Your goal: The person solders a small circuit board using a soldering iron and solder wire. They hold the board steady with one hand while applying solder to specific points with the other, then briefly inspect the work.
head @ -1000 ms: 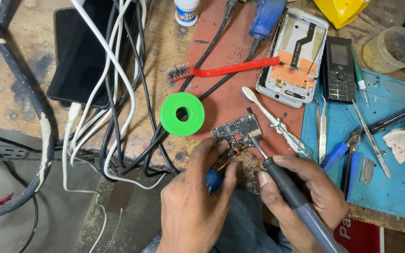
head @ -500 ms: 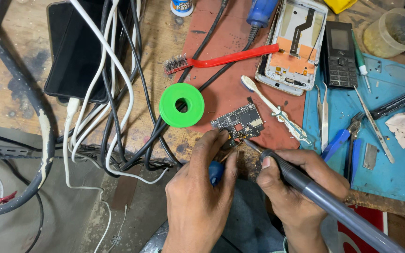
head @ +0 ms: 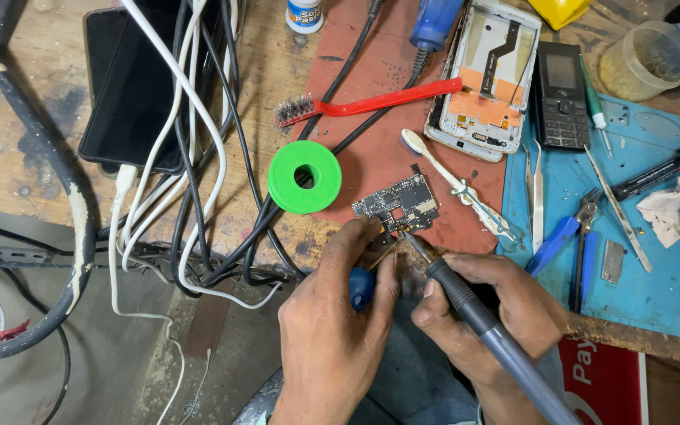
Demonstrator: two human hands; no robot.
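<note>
A small dark circuit board (head: 399, 203) lies on a red-brown mat (head: 371, 149) at the bench's near edge. My right hand (head: 497, 311) grips a soldering iron (head: 482, 319) with a grey-blue handle, its tip touching the board's near edge. My left hand (head: 332, 330) holds a small blue-handled tool (head: 361, 287), fingertips resting next to the board's near-left corner. A green solder spool (head: 304, 176) lies just left of the board.
A red-handled wire brush (head: 371, 102), a white toothbrush (head: 458, 189), an opened phone shell (head: 485, 79) and a small keypad phone (head: 560, 94) lie beyond. Tweezers (head: 535, 197), blue pliers (head: 572, 236) and a blue mat (head: 655, 260) are to the right. A black phone (head: 131, 86) and tangled cables (head: 190, 181) lie left.
The view has shifted slightly. My right hand has lowered the soldering iron so its tip stays on the board's near edge; my left hand holds its place beside the board.
</note>
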